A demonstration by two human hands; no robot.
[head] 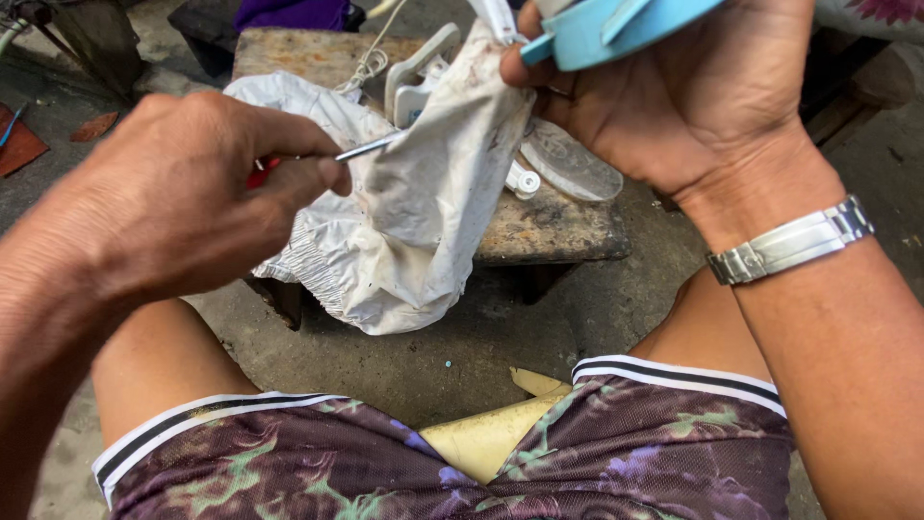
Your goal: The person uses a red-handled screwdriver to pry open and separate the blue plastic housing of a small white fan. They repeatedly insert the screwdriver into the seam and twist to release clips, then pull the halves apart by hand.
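Patterned shorts (318,462) nearest. Left hand (164,207) pinches a thin metal tool (369,147) — stiff, light, likely slippery. Right hand (693,96) clasps a blue plastic part (616,29) at top — rigid, light; best held by its rim. Soiled cloth (414,202) drapes the wooden stool (553,231).

One head-worn camera looks steeply down and forward, close over both hands, the lap and a low surface (549,231).
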